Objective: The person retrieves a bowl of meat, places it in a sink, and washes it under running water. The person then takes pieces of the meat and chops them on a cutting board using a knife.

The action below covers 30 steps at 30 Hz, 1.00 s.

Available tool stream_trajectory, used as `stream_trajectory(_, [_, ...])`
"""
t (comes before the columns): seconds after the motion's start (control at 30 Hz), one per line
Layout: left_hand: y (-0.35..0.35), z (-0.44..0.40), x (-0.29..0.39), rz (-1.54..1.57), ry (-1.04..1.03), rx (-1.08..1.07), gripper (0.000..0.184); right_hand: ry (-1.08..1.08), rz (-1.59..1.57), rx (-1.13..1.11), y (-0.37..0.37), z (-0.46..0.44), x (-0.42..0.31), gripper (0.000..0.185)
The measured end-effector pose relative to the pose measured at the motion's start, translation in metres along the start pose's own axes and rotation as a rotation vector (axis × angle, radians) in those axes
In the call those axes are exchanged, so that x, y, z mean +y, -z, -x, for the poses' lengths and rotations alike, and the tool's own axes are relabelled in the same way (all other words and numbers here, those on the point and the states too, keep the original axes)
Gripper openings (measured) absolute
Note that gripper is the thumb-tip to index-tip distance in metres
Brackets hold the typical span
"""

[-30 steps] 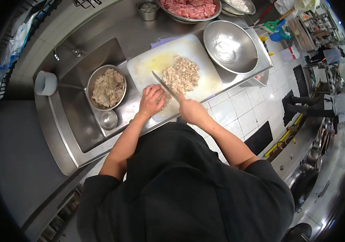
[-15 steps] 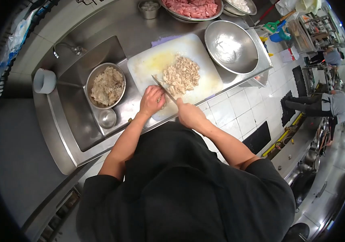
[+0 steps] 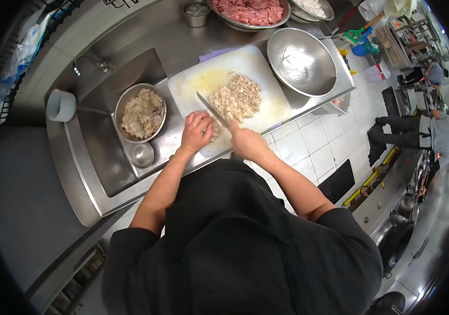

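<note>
My right hand [image 3: 248, 143] is closed round the handle of a kitchen knife [image 3: 211, 108]. Its blade points up and left across the white cutting board [image 3: 188, 86], beside a heap of pale chopped food that looks like cooked meat [image 3: 243, 97]. My left hand [image 3: 197, 131] rests at the board's near left part, fingers bent and held together over some pale uncut pieces [image 3: 215, 131]. Part of those pieces is hidden under the fingers. A steel bowl of larger pale pieces [image 3: 143, 113] sits in the sink, left of my left hand.
An empty steel bowl [image 3: 301, 63] stands right of the board. At the back are a bowl of raw pink meat [image 3: 251, 10] and a small metal pot [image 3: 195, 14]. The sink [image 3: 106, 168] holds a small round metal dish [image 3: 142, 155]. Another person [image 3: 437, 136] stands far right.
The knife blade has shifted slightly toward the chopped heap's left edge, and its tip sits a little higher. My left hand has barely moved, its fingers bent differently. The view has shifted slightly.
</note>
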<state>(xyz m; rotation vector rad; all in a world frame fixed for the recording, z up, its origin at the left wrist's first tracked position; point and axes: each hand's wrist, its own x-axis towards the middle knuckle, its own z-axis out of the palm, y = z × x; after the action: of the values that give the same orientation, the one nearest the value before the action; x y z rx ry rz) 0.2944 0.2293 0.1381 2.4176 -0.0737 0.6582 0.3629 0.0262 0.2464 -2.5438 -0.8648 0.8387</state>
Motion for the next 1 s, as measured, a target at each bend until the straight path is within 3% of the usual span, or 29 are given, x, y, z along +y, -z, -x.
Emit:
stream_trajectory(0.17, [-0.008, 0.002, -0.004, 0.032, -0.050, 0.011, 0.015, 0.010, 0.072, -0.062, -0.028, 0.004, 0.000, 0.018])
stream_trajectory(0.27, [-0.009, 0.003, -0.004, 0.014, -0.044, -0.019, 0.015, 0.149, 0.003, 0.118, -0.049, -0.041, 0.005, 0.017])
stream_trajectory(0.37, [-0.011, 0.000, -0.006, 0.056, -0.046, 0.011, 0.015, 0.148, -0.023, 0.137, -0.028, -0.052, -0.003, 0.017])
stream_trajectory(0.53, [-0.012, 0.003, -0.008, 0.038, -0.036, 0.026, 0.016, 0.032, 0.036, -0.039, -0.024, 0.002, 0.005, 0.017])
stream_trajectory(0.73, [-0.010, 0.004, -0.009, 0.056, -0.050, -0.009, 0.017, 0.155, -0.162, 0.100, -0.045, -0.071, 0.008, 0.026])
stream_trajectory(0.83, [-0.004, 0.005, -0.003, 0.176, 0.016, 0.008, 0.020, 0.047, -0.107, 0.088, -0.030, -0.053, 0.020, 0.027])
stream_trajectory(1.0, [0.009, 0.007, 0.015, 0.004, 0.061, -0.057, 0.032, 0.019, -0.037, 0.065, -0.020, -0.030, 0.016, 0.028])
